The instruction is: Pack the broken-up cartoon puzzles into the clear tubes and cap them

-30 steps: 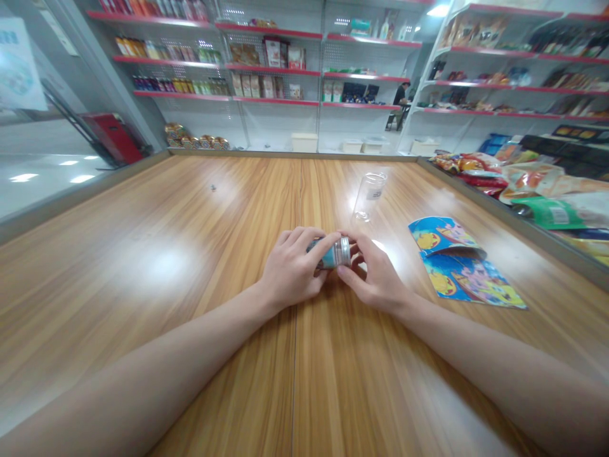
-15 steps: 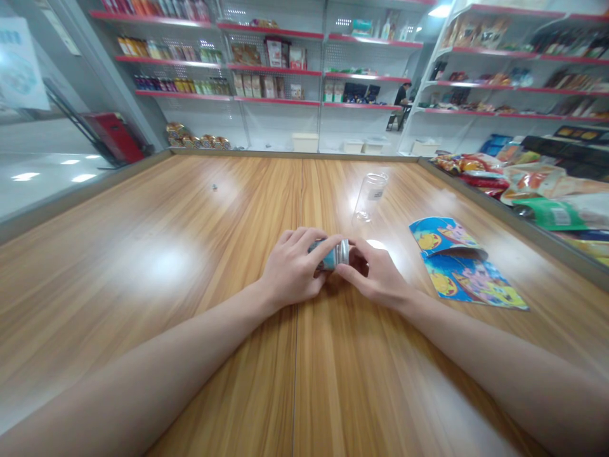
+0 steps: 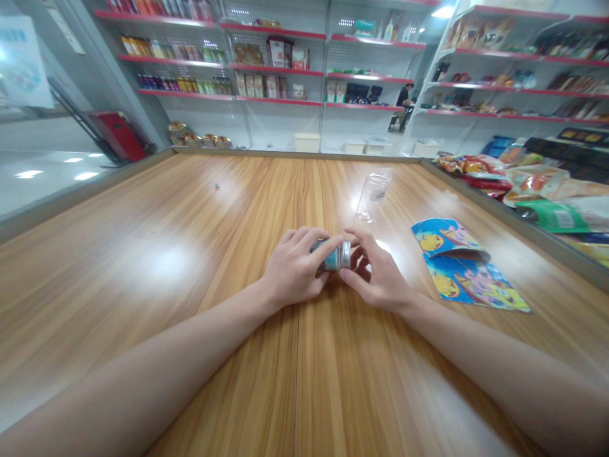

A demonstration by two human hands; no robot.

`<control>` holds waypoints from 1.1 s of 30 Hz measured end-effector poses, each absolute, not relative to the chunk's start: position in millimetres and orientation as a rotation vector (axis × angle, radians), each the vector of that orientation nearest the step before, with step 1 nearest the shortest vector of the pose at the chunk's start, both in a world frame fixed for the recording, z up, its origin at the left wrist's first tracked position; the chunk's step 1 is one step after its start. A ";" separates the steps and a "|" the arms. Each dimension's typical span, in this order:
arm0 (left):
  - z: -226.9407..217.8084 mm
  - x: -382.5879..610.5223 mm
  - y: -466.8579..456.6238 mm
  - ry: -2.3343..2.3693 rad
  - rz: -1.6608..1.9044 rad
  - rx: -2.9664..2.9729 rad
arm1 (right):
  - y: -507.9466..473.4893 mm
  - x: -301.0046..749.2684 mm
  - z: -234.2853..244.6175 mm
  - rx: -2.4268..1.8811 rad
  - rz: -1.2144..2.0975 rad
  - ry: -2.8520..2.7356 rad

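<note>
Wooden tabletop (image 3: 342, 381) before stocked shelves (image 3: 280, 101): two bare hands at a small jar (image 3: 329, 259) with a silver end (image 3: 344, 254).
The jar lies tilted onto its side near the middle of the table; whether it touches the wood is hidden. The left hand (image 3: 295, 263) is wrapped over its body, fingers grasping it. The right hand (image 3: 380, 273) curves about the silver end, thumb at its lower edge; whether these fingers grip or merely touch cannot be told. Good handling would call for a firm, steady left hold, with right thumb and fingers placed evenly around the rim to limit slipping. A clear cylinder (image 3: 373, 197) stands beyond the right hand; a folded printed sheet (image 3: 471, 279) lies to its right.
</note>
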State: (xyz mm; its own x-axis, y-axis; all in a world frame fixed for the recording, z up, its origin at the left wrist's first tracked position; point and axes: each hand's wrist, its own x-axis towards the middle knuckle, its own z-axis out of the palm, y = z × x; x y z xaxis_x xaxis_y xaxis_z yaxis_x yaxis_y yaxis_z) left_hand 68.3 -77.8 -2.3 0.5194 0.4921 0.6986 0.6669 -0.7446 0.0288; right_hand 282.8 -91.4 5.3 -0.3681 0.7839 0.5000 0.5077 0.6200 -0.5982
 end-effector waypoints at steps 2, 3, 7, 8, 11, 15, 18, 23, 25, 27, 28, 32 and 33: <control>-2.3 68.2 -77.6 -0.981 -1.036 -2.523 | -91.2 283.1 5.5 -1.045 0.431 -2.067; -2.4 68.2 -77.5 -0.976 -1.027 -2.529 | -91.1 283.4 5.3 -1.092 0.433 -2.076; -3.0 68.4 -77.8 -0.959 -1.011 -2.531 | -91.7 284.0 3.6 -1.054 0.401 -2.045; -3.2 68.5 -78.0 -0.961 -1.020 -2.523 | -92.1 283.8 3.4 -1.012 0.383 -2.040; -3.3 68.7 -78.6 -0.955 -1.018 -2.529 | -92.8 283.2 4.7 -1.046 0.361 -2.061; -2.5 68.5 -78.2 -0.951 -1.035 -2.529 | -93.1 284.1 7.0 -1.039 0.388 -2.074; -1.5 67.4 -78.2 -0.960 -1.046 -2.546 | -93.4 284.2 6.0 -1.023 0.362 -2.109; -1.0 66.0 -77.0 -0.993 -1.087 -2.581 | -94.7 282.2 5.4 -1.114 0.291 -2.138; -2.1 64.4 -71.6 -1.029 -1.198 -2.552 | -92.8 282.7 5.9 -1.095 0.190 -2.059; -4.9 60.3 -61.1 -1.105 -1.368 -2.463 | -86.0 286.6 4.4 -1.090 0.080 -1.882; -7.2 57.1 -54.0 -1.173 -1.456 -2.399 | -80.1 290.2 2.4 -1.103 0.048 -1.772; -19.3 38.7 -23.5 -1.702 -1.693 -2.165 | -43.4 313.1 -11.0 -1.295 0.117 -1.422; -21.9 34.2 -17.6 -1.897 -1.659 -2.144 | -32.5 319.4 -14.2 -1.356 0.170 -1.396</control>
